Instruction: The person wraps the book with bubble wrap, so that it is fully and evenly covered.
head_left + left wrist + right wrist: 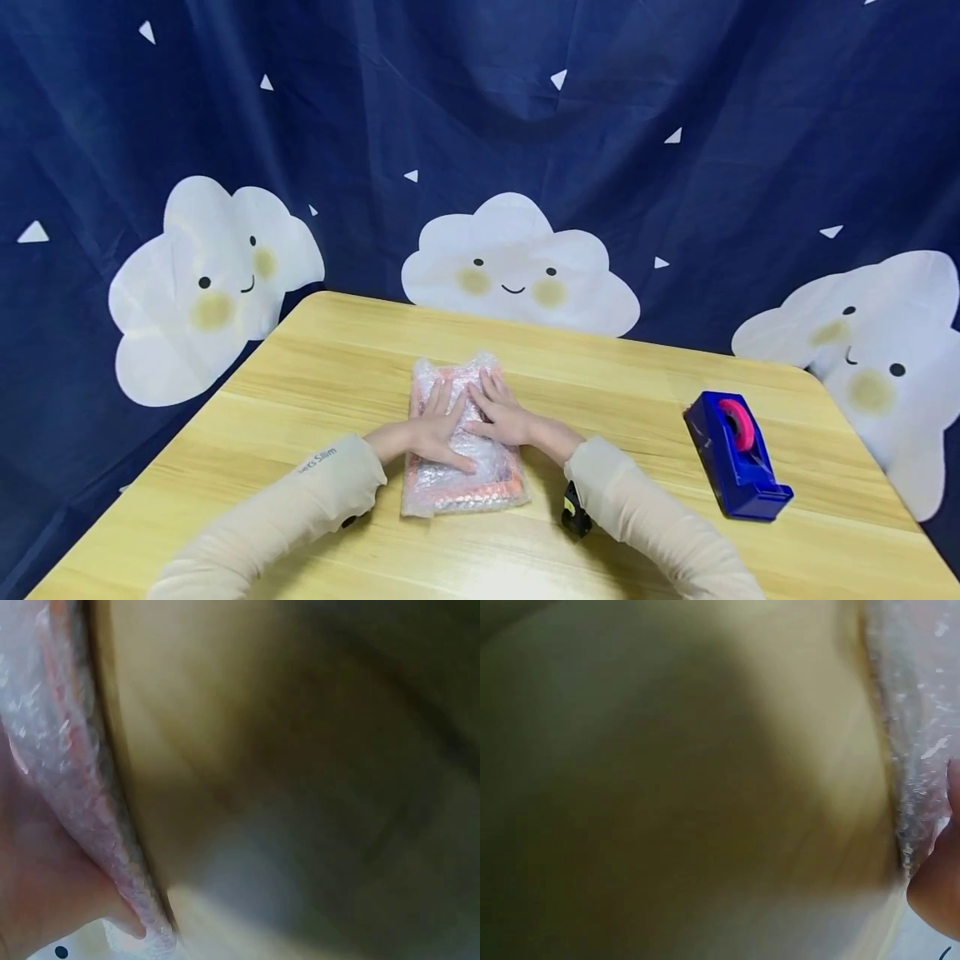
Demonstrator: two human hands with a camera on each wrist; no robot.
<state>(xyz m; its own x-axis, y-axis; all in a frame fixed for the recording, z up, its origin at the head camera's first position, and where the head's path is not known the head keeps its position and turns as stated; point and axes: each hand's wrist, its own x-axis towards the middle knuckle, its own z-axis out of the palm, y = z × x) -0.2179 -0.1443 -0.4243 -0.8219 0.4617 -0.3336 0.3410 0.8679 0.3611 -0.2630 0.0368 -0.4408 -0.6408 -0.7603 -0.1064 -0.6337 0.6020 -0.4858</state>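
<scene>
A flat rectangular thing with an orange-pink border, wrapped in clear bubble wrap (480,492), lies on the table. My left hand (437,432) rests on the left part of the wrap, fingers spread and straight. On its upper right part lies my right hand (508,419), also with the fingers extended. In the left wrist view, the left hand (52,877) lies along the edge of the bubble wrap (67,742). The right wrist view shows part of the right hand (939,889) against the wrap (911,750). What the wrap covers cannot be made out clearly.
A blue tape dispenser (731,458) with a pink roll of tape (738,423) stands on the right side of the wooden table (622,392). Behind the table hangs a dark blue curtain (480,100) printed with white clouds.
</scene>
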